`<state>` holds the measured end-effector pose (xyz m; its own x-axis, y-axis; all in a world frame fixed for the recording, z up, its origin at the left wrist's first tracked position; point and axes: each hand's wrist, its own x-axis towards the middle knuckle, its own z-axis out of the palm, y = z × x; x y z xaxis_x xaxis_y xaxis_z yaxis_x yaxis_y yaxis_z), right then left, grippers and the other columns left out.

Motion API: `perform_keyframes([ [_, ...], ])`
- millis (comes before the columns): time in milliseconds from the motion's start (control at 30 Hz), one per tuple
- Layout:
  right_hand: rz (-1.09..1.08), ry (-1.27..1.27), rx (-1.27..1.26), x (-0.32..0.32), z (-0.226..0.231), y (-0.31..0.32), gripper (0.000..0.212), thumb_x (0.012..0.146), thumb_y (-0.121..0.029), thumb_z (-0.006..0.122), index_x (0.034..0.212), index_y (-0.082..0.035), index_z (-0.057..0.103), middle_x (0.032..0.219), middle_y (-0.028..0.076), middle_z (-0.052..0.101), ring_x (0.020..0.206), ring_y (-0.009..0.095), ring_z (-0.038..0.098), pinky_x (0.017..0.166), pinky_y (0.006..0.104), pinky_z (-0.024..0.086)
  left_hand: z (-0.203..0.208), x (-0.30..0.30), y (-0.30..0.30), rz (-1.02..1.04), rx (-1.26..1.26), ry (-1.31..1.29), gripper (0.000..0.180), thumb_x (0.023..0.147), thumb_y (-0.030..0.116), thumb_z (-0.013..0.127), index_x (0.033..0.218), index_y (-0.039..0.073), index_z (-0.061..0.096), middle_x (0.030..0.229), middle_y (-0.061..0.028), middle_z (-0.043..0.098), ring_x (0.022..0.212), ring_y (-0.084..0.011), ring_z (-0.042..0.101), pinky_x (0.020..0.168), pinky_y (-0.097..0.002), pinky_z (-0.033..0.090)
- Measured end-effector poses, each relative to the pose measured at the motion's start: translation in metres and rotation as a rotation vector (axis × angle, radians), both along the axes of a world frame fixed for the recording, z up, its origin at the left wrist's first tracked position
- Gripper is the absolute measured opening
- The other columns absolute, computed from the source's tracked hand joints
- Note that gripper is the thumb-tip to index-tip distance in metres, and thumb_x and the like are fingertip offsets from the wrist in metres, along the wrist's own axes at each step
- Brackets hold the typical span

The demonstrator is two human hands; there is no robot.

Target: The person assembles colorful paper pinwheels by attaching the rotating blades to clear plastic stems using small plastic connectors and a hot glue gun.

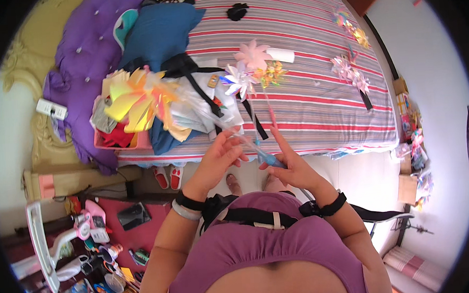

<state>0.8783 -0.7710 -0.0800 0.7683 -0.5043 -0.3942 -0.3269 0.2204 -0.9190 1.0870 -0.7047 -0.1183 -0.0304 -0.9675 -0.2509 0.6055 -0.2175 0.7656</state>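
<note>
A yellow-orange pinwheel (pixel 142 101), blurred by motion, tilts to the left on a clear stick with a blue handle (pixel 269 159). My right hand (pixel 294 167) grips that handle between thumb and fingers, its index finger stretched up. Close along the clear stick, my left hand (pixel 222 156) has loosely bent fingers spread apart; whether they touch the stick is hard to tell. Beyond my hands are an iridescent white pinwheel (pixel 239 80), a pink pinwheel (pixel 253 54) and a gold one (pixel 272 74). Their thin sticks run down toward my right hand; whether it holds them is hidden.
The striped bed (pixel 306 103) spans the far side. More pinwheels (pixel 350 72) lie at its right. Clothes, a blue pillow (pixel 162 33) and a pink basket (pixel 141 141) crowd its left. A cluttered red table (pixel 153 219) stands near left, a chair (pixel 378 213) near right.
</note>
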Motion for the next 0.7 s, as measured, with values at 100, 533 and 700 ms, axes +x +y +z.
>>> perform_keyframes([
  [100, -0.088, -0.081, -0.214, -0.024, -0.016, -0.027, 0.088, 0.081, -0.001, 0.059, 0.146, -0.017, 0.001, 0.101, 0.013, 0.060, 0.082, 0.017, 0.058, 0.076, 0.0303, 0.046, -0.019, -0.020, -0.038, 0.059, -0.099, -0.021, 0.020, 0.093, 0.010, 0.049, 0.112, 0.006, 0.048, 0.100, -0.0103, 0.061, 0.074, -0.0095, 0.054, 0.067, -0.0216, 0.045],
  [533, -0.926, -0.231, -0.741, -0.238, 0.013, -0.222, 0.034, 0.094, -0.024, 0.046, 0.076, 0.000, 0.061, 0.060, 0.007, 0.060, 0.056, 0.014, 0.055, 0.060, 0.0296, 0.045, -0.028, -0.114, -0.170, 0.382, 0.044, -0.407, 0.009, 0.091, 0.009, 0.052, 0.098, 0.004, 0.049, 0.091, -0.0115, 0.062, 0.062, -0.0110, 0.055, 0.059, -0.0243, 0.047],
  [700, -0.674, -0.106, -0.277, -0.232, -0.073, -0.239, 0.018, 0.092, -0.012, 0.051, 0.091, 0.000, 0.064, 0.081, 0.008, 0.066, 0.072, 0.014, 0.062, 0.067, 0.0272, 0.051, -0.019, -0.168, -0.206, 0.346, 0.028, -0.341, 0.011, 0.092, 0.008, 0.050, 0.102, 0.004, 0.050, 0.092, -0.0124, 0.063, 0.065, -0.0116, 0.056, 0.060, -0.0247, 0.049],
])
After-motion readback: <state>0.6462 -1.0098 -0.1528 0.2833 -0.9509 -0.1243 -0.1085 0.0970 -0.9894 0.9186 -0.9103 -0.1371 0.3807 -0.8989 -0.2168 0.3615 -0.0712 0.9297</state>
